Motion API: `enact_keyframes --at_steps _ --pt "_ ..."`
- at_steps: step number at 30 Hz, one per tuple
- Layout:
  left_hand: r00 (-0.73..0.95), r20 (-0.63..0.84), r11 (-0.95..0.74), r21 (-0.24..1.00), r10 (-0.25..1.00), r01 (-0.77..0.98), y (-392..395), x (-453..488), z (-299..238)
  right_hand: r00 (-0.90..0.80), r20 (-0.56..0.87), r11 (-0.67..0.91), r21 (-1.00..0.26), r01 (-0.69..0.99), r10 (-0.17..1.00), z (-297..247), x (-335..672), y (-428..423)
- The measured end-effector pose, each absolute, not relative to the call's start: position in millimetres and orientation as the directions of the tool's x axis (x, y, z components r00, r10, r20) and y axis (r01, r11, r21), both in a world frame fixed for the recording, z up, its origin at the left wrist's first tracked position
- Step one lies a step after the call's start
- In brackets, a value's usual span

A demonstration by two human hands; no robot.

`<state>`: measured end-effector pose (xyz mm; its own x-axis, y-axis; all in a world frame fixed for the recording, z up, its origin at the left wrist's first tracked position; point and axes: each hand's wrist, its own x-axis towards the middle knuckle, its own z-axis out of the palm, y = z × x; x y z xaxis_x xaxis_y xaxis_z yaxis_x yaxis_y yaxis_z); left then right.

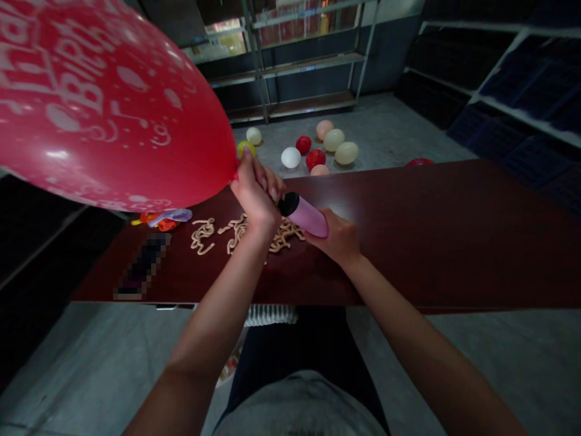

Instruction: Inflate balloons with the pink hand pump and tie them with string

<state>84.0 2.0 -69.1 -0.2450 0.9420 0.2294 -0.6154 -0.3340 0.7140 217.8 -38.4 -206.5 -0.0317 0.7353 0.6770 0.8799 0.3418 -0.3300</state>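
A large red balloon [149, 115] with white birthday lettering fills the upper left, blown up. At its neck, my left hand [258, 188] is closed, with the fingers pinching close to the black end of a pump. The pump is a pink balloon pump [311, 217], and my right hand [338, 237] wraps round its lower end. My left fingers hide the pump's tip, so I cannot tell whether the neck is still on it. Below both hands, beige twisted strings [284, 236] lie in loose heaps on the dark red table [422, 242].
Uninflated balloons [167, 218] lie at the table's left, above a pixelated dark rectangular object [144, 266]. Beyond the far edge, several inflated balloons [315, 159] rest on the grey floor. Metal shelves [308, 66] stand behind, and dark stacked goods on racks [521, 109] stand at right.
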Motion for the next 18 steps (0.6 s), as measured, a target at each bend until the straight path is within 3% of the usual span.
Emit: enact_keyframes --at_steps 7,13,18 --pt "-0.174 0.267 -0.317 0.725 0.948 -0.612 4 97 -70 0.016 0.673 0.309 -0.360 0.880 0.740 -206 220 -38" --pt "-0.237 0.107 -0.238 0.733 0.966 -0.638 11 68 -88 -0.082 0.651 0.325 -0.262 0.909 0.754 -203 218 -43" --pt "-0.296 0.089 -0.271 0.698 0.951 -0.663 6 32 -94 -0.180 0.632 0.365 -0.176 0.914 0.754 -204 212 -46"
